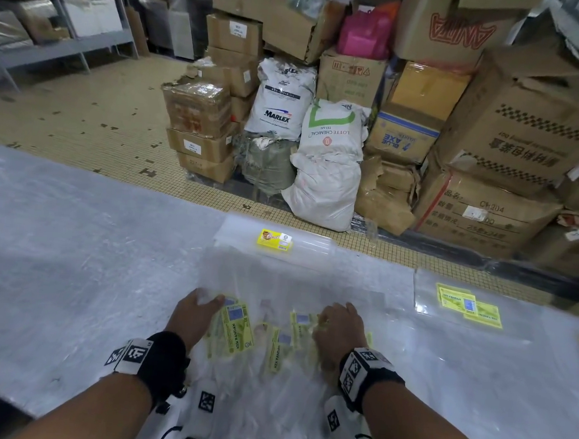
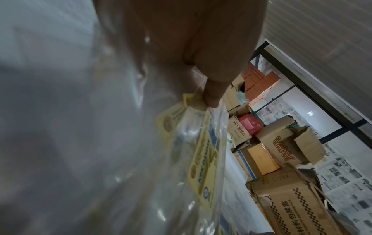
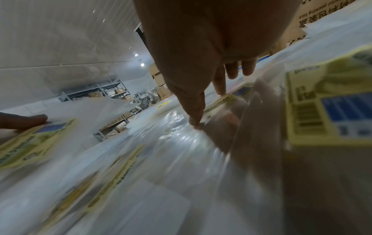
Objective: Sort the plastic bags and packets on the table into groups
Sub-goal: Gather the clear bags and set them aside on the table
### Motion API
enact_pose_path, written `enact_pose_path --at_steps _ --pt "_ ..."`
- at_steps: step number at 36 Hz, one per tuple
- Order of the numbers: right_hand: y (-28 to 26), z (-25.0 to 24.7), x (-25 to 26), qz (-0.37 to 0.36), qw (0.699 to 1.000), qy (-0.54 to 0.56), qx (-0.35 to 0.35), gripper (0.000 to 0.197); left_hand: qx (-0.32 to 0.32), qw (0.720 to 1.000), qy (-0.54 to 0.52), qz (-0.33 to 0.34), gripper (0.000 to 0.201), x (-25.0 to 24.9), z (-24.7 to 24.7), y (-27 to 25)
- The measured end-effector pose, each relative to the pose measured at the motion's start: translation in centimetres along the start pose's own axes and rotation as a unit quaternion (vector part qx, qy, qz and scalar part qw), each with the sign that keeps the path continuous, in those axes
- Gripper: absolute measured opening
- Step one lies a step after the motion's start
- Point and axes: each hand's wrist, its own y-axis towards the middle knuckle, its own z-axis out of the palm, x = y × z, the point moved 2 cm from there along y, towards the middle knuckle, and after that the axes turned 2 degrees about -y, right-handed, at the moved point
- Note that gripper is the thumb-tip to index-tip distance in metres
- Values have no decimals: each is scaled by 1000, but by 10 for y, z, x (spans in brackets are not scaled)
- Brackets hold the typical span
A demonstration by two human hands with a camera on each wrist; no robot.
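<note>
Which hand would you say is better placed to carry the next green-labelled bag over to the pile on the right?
Probably the right hand: it rests on the loose bags nearest the right pile, while the left hand sits farther away.

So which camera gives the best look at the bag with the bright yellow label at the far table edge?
The head view: the bag with the bright yellow label lies there flat and unobstructed. The right wrist view shows only a blurred yellow speck; the left wrist view misses it.

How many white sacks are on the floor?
3. The Marlex white woven sack stands at the back, the Lotte Chemical white sack leans beside it, and a plain white sack lies in front. Others may be hidden.
</note>
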Motion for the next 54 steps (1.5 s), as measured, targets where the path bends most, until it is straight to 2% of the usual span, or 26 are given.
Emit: enact_pose_path --at_steps 3,8,12,13,17,20,21,23,25,28,30,32,38,40,43,46,47,49,52,54 --pt "-2 -1 0 -9 1000 9 -23 5 0 1000 7 2 11 0 -2 -1" --pt "-1 2 2 -11 1000 8 -28 21 1 1000 13 3 10 -3 -6 -3" --pt "-4 7 4 -27 996 -77 35 59 1 1000 9 1 13 -2 -9 -5" --pt "-5 6 5 -28 995 -92 34 59 -1 1000 7 1 12 -1 -10 -5" --pt "-10 3 6 -30 996 -75 23 34 -2 1000 -7 1 7 0 -11 -6" --pt "-15 -3 9 -44 997 -67 12 26 -6 1000 -7 3 17 -1 -11 -7" --pt "-19 -6 11 -48 997 -56 8 27 -8 1000 -6 4 17 -1 -12 -7" --pt "-25 -13 20 -70 996 -48 -13 35 -3 1000 -8 -3 6 1 -13 -5" --pt "-32 -20 33 -106 992 -70 -16 40 1 1000 -7 -6 8 2 -14 -6" --pt "-40 -20 53 -128 987 -76 68 39 1 1000 -5 -3 9 2 -16 -5" --pt "-43 -14 64 -149 977 -65 134 53 3 1000 1 0 15 2 -17 -6" --pt "-46 -8 72 -173 965 -87 179 63 4 1000 4 3 8 2 -17 -5" --pt "-53 0 81 -189 940 -161 235 52 6 1000 12 20 14 -6 -20 -8" --pt "-54 0 83 -193 933 -185 242 47 8 1000 14 14 20 -4 -22 -5" --pt "-58 -1 89 -194 923 -230 240 40 10 1000 23 13 10 0 -26 -2" --pt "-58 0 89 -180 933 -216 226 35 14 999 31 11 24 3 -30 -1" --pt "-59 -2 89 -180 940 -197 213 36 15 999 28 14 23 3 -31 0" --pt "-60 -2 89 -179 952 -154 194 45 15 1000 17 18 11 6 -31 2" --pt "-62 3 91 -199 946 -161 198 65 15 1000 13 20 12 8 -33 4" --pt "-65 5 93 -217 939 -177 197 69 17 1000 5 22 13 9 -34 5"
